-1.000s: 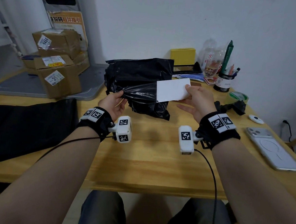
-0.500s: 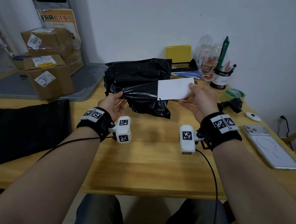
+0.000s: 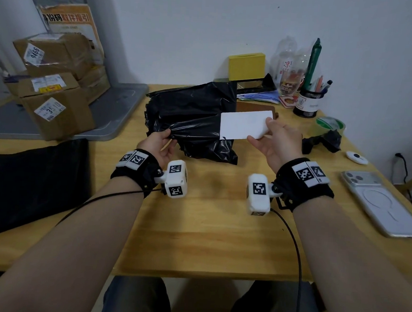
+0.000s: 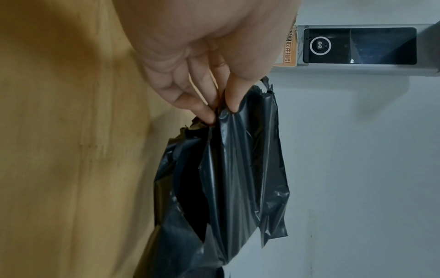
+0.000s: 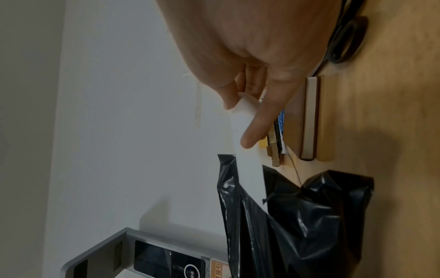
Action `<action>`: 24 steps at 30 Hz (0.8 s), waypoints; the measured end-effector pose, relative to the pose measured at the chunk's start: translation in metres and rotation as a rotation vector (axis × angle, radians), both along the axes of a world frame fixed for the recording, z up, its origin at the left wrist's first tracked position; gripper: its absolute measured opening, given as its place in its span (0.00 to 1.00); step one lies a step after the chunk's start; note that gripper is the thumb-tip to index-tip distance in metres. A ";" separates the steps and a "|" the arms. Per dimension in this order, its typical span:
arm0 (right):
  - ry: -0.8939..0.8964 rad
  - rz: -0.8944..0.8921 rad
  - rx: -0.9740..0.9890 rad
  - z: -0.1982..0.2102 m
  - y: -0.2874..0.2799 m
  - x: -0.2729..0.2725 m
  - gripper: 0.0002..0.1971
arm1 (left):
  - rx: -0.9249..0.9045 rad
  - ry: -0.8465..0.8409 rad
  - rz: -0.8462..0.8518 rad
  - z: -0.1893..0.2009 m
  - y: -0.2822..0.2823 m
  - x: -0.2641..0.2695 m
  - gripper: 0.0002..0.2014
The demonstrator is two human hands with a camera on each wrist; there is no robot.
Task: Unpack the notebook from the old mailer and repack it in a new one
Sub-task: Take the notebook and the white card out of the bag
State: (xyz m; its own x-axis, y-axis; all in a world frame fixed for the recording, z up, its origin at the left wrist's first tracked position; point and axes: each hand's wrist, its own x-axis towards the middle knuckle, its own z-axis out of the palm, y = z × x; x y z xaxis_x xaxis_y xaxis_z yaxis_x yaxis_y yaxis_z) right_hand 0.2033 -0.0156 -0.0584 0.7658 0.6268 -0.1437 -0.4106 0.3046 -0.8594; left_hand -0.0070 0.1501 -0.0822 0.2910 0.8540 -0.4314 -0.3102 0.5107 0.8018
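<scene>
A crumpled black mailer (image 3: 190,120) is held up above the wooden table (image 3: 207,229). My left hand (image 3: 168,133) pinches its torn left edge (image 4: 238,150) between thumb and fingers, with a thin tan sliver lying in the palm. My right hand (image 3: 263,128) pinches the right end of a white sheet (image 3: 243,124) whose other end meets the black film (image 5: 247,169). I cannot tell if the sheet is stuck to the film. The brown notebook (image 3: 254,107) lies flat on the table behind the mailer and shows edge-on in the right wrist view (image 5: 307,120).
A flat black mailer (image 3: 27,182) lies at the table's left. A phone (image 3: 379,204), a crumpled black scrap (image 3: 323,142), a green tape roll (image 3: 330,124) and a pen cup (image 3: 310,102) are at the right. Scissors (image 5: 345,41) lie near the notebook. Cardboard boxes (image 3: 55,101) stand far left.
Both hands keep their holds. The mailer and the white sheet have barely shifted; only the head view has moved a little.
</scene>
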 end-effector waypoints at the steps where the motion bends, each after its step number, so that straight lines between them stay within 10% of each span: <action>1: 0.004 -0.004 0.002 -0.001 0.001 0.001 0.07 | -0.003 0.002 -0.002 -0.001 0.001 0.000 0.18; 24: 0.059 -0.068 -0.020 0.000 -0.004 0.013 0.09 | -0.149 -0.066 0.059 -0.005 0.016 -0.030 0.11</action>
State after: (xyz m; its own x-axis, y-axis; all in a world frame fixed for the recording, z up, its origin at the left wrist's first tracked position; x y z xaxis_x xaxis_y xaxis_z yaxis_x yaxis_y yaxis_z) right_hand 0.2161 -0.0198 -0.0582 0.7966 0.5700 -0.2012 -0.4391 0.3170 -0.8406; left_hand -0.0371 0.1657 -0.0874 0.2739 0.7985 -0.5361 -0.3927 0.6017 0.6955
